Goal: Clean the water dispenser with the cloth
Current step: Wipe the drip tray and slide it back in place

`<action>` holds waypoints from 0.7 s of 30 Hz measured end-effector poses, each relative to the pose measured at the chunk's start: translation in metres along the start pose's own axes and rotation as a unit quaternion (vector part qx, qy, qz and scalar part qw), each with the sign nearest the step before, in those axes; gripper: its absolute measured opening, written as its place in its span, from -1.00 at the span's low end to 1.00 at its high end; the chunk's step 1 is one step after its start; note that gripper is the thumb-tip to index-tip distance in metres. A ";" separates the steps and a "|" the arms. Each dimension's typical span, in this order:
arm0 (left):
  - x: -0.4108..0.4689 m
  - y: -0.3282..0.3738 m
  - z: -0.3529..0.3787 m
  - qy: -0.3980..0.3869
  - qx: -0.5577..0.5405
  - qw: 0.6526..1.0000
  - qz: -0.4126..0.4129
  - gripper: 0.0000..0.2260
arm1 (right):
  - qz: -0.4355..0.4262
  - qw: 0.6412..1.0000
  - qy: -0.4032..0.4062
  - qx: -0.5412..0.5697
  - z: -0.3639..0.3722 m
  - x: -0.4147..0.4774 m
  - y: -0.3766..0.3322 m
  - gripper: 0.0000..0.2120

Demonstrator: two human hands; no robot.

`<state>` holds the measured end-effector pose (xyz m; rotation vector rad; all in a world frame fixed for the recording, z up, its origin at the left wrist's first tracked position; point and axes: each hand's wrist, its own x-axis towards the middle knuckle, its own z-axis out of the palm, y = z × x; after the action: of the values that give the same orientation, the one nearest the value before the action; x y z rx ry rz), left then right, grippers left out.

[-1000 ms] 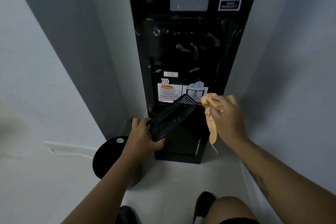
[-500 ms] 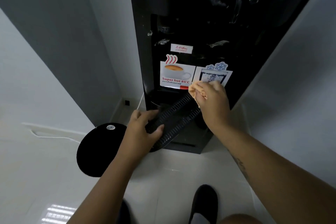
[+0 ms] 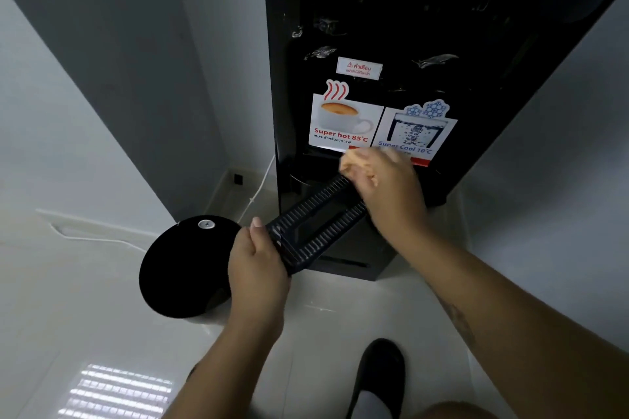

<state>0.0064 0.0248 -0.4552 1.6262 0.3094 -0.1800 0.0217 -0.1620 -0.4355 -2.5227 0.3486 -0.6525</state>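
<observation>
A person stands over a black dispenser point(image 3: 401, 10) set against a grey wall, on a pale tiled floor point(image 3: 102, 333). The left hand point(image 3: 255, 265) grips the near end of a slotted black tray point(image 3: 316, 228), fingers curled round its edge and thumb on top. The tray slants up toward the dispenser's lower front. The right hand point(image 3: 391, 190), slightly blurred, is closed round a bunched orange cloth point(image 3: 352, 163) and holds it against the tray's far end, just below the hot point(image 3: 343, 119) and cool point(image 3: 417, 131) stickers. A round black lid point(image 3: 180, 272) sits on the floor left of the dispenser, behind the left hand. A black shoe point(image 3: 381, 367) shows at the bottom.
</observation>
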 end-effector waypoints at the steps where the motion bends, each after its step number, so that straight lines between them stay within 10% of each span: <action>1: 0.005 -0.001 0.002 0.017 0.009 1.000 0.012 -0.60 | -0.035 0.998 -0.034 0.025 0.005 -0.008 -0.015 -0.76; 5: 0.011 0.001 0.008 0.020 0.017 0.999 0.037 -0.62 | -0.202 0.966 -0.164 0.009 0.012 -0.036 -0.042 -0.78; 11: 0.003 0.004 0.020 0.019 0.010 0.999 0.044 -0.62 | 0.073 0.991 0.044 -0.100 -0.012 0.011 0.027 -0.78; 17: 0.011 0.002 0.025 0.021 -0.024 0.999 0.012 -0.66 | -0.175 0.974 -0.142 0.024 0.021 -0.036 -0.056 -0.78; 21: 0.007 0.007 0.017 0.009 -0.014 0.999 0.040 -0.62 | -0.006 0.997 -0.012 -0.070 -0.021 0.007 0.033 -0.80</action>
<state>0.0163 0.0077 -0.4516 1.6100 0.2580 -0.0997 0.0131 -0.2004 -0.4345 -2.6649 0.3832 -0.6205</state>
